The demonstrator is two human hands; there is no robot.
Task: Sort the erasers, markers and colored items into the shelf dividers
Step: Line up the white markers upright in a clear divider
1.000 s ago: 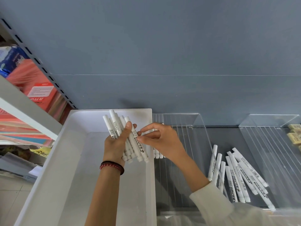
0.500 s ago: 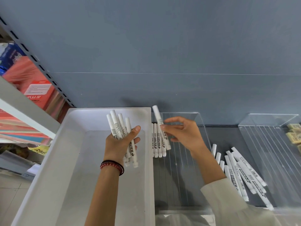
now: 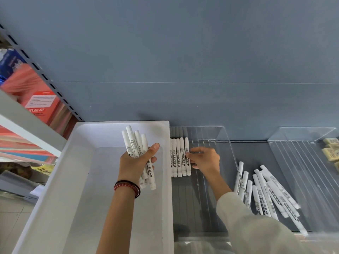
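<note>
White markers (image 3: 138, 154) gripped as a bundle in left hand (image 3: 135, 162) above white bin (image 3: 77, 162), kept as supply. Right hand (image 3: 203, 158) fingers (image 3: 191, 155) pinching last marker (image 3: 187, 158) of neat row (image 3: 177, 158) inside clear divider (image 3: 225, 143), aligning it.

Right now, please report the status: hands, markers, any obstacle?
Left hand holds marker bundle over white bin. Right hand touching last marker of row in clear divider. Nothing blocking.

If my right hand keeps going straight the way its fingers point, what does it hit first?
The right hand points left, fingertips already at the last marker in the neat row. Past that row comes the white bin's wall.
</note>
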